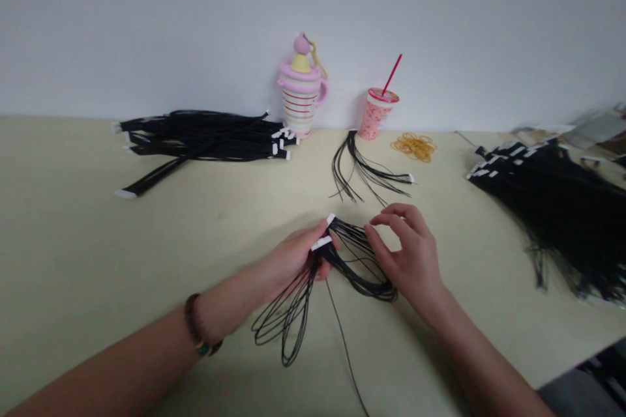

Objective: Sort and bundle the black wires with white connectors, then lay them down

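Observation:
My left hand (306, 254) is closed around a black wire harness (364, 283) near its two white connectors, which sit side by side by the thumb. From the grip the thin wires bend in loops toward the right, and more loops hang down in front. One single wire trails to the bottom edge. Beside the looped wires is my right hand (405, 247), thumb and forefinger curved toward each other at the far strands. Whether a wire lies between those fingertips is too fine to make out.
Bundled black harnesses (195, 137) lie at the back left. A striped cup (299, 101), a pink cup with a straw (375, 117), yellow rubber bands (415, 146) and loose wires (364, 166) are along the back. A large pile of black harnesses (557, 208) covers the right side.

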Demonstrator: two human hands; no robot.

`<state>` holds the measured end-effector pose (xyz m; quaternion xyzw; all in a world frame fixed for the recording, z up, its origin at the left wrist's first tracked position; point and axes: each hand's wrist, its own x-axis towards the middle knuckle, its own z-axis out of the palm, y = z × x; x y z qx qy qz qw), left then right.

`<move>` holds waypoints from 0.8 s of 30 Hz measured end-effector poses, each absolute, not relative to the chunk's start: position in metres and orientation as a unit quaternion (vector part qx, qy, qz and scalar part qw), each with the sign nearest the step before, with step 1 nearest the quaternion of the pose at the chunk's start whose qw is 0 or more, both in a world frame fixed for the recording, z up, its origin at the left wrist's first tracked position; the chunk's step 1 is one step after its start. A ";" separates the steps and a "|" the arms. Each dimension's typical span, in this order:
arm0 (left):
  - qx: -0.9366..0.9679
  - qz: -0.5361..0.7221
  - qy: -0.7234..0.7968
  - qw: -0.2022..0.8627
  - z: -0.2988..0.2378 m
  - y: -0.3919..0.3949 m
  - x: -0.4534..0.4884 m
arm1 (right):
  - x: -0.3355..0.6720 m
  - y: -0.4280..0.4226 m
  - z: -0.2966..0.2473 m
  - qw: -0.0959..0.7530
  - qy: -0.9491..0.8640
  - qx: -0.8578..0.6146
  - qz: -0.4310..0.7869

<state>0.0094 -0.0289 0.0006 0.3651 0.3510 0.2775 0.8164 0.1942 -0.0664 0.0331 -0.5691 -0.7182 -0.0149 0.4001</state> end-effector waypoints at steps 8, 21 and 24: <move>0.286 0.263 0.346 0.854 0.005 -0.026 0.009 | 0.163 -0.097 0.034 0.328 -0.850 -0.387 0.139; 0.272 0.270 0.349 0.856 0.006 -0.023 0.008 | 0.175 -0.089 0.042 0.222 -0.786 -0.462 0.345; 0.250 0.268 0.340 0.866 0.000 -0.021 0.007 | 0.194 -0.089 0.051 0.316 -0.659 -0.403 0.551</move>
